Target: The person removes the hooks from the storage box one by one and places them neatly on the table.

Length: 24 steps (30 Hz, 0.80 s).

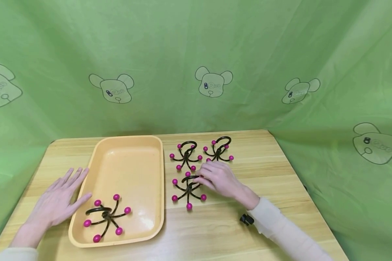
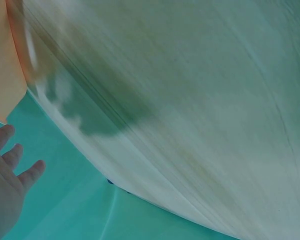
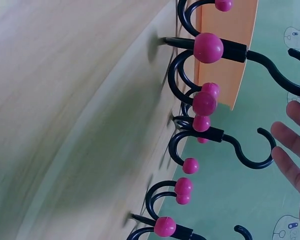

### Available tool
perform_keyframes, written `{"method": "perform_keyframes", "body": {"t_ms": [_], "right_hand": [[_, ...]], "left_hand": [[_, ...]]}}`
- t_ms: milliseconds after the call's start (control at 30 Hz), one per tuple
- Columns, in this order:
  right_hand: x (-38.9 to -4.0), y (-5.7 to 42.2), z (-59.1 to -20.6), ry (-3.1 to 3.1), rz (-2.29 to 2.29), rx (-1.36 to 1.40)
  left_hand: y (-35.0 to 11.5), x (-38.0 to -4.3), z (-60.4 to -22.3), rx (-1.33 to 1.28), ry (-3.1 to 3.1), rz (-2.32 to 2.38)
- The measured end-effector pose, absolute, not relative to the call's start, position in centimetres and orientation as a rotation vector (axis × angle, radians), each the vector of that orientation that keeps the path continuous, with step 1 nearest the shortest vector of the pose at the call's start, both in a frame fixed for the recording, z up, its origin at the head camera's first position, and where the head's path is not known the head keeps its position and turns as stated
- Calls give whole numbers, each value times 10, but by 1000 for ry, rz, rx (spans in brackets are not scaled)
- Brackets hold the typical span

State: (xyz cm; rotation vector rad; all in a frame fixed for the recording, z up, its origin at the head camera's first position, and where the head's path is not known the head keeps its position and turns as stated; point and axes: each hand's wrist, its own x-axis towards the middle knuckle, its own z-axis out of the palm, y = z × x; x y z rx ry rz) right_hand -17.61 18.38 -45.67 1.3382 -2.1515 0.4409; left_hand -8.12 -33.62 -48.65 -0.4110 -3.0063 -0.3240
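Note:
Several black hook hangers have a curved top hook and splayed arms tipped with pink balls. My right hand (image 1: pixel 217 178) pinches the top hook of the nearest hanger (image 1: pixel 189 188), which stands on the table. The right wrist view shows that hanger's stem (image 3: pixel 234 51) and the hook running behind the fingertips (image 3: pixel 285 131). Two more hangers, one at the back (image 1: pixel 186 156) and one at the back right (image 1: pixel 218 151), stand beyond it. My left hand (image 1: pixel 57 203), fingers straight, lies at the left rim of a peach tray (image 1: pixel 160 174). Another hanger (image 1: pixel 107 214) lies in the tray's front part.
The wooden table (image 1: pixel 248 152) carries the tray on the left and the hangers right of it. A green curtain (image 1: pixel 170 90) with mouse-head drawings surrounds the table at the back and sides. A small black object (image 1: pixel 246 219) sits at the right sleeve.

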Motion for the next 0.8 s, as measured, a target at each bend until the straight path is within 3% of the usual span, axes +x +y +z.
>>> {"method": "perform_keyframes", "body": {"t_ms": [800], "right_hand": [[-167, 182, -445, -2343, 384, 1215]], "left_hand": [[-338, -80, -489, -411, -2990, -321]]}}
